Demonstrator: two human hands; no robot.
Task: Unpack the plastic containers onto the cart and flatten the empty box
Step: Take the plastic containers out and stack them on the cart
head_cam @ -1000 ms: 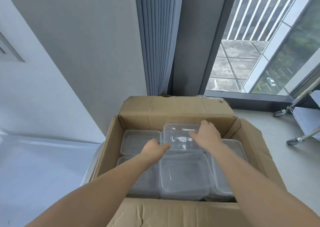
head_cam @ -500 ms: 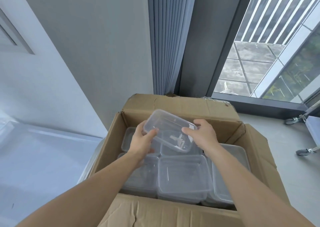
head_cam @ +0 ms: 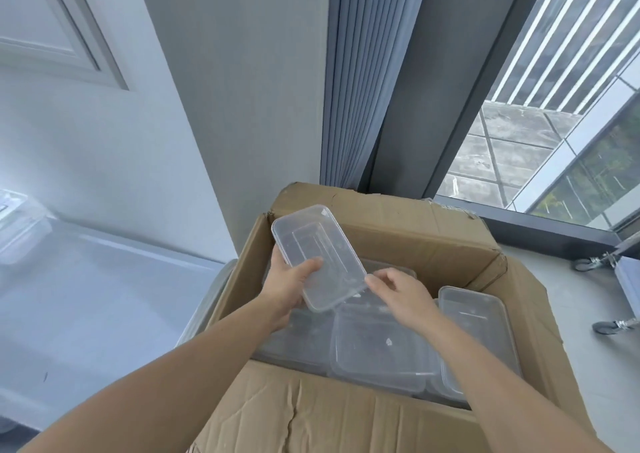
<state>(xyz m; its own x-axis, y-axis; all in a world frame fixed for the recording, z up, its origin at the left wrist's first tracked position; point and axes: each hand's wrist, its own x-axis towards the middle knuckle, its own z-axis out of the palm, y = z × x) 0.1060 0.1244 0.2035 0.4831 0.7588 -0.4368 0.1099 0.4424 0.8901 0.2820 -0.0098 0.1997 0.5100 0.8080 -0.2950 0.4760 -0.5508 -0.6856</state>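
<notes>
My left hand grips a clear lidded container by its near short end, thumb laid across the top and the other fingers curled underneath, out of my sight. It hangs tilted above the open cardboard box, far end raised and swung away from my thumb. My right hand is at the container's near right corner, fingers loosely bent; the forefinger tip meets the rim there, but I cannot tell whether it pinches the rim or only touches it. Below both palms, more containers lie packed flat inside the box, one just beyond my right wrist. I judge this tub to be very light and empty, with thin, springy walls that would buckle under a hard squeeze and a smooth, slick skin. The raised rim where lid meets base looks the stiffest part, so that is where I would hold: thumb above, fingers below, on an end or on two opposite edges, pressing gently. One hand seems enough to carry it. The pale flat surface out past my left knuckles, which I take for the cart top, already bears what looks like another tub at its far edge.
</notes>
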